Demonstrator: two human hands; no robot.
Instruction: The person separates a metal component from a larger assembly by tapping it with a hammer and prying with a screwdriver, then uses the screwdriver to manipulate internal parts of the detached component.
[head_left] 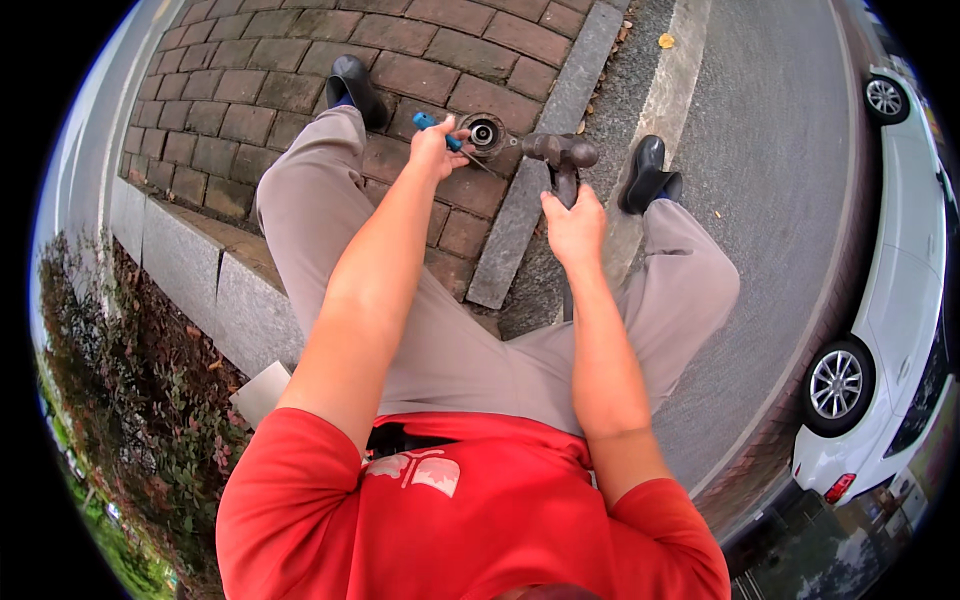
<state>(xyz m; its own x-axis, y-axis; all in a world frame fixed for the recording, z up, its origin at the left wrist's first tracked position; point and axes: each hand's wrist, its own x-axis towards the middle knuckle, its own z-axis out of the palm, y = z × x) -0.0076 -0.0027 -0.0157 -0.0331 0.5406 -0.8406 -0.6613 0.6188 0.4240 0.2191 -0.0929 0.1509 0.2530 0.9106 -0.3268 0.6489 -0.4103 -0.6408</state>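
Between the knees [700, 275], left grip [433, 155] holds blue-handled tool [436, 131]; right grip [577, 230], dark hammer [557, 151].

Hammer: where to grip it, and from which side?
Grip the handle, probably from the person's side. It is slim and runs back toward the person, while the bulky head sits crosswise at the far end, awkward to close around. The right hand holds the handle from that side, just short of the head.
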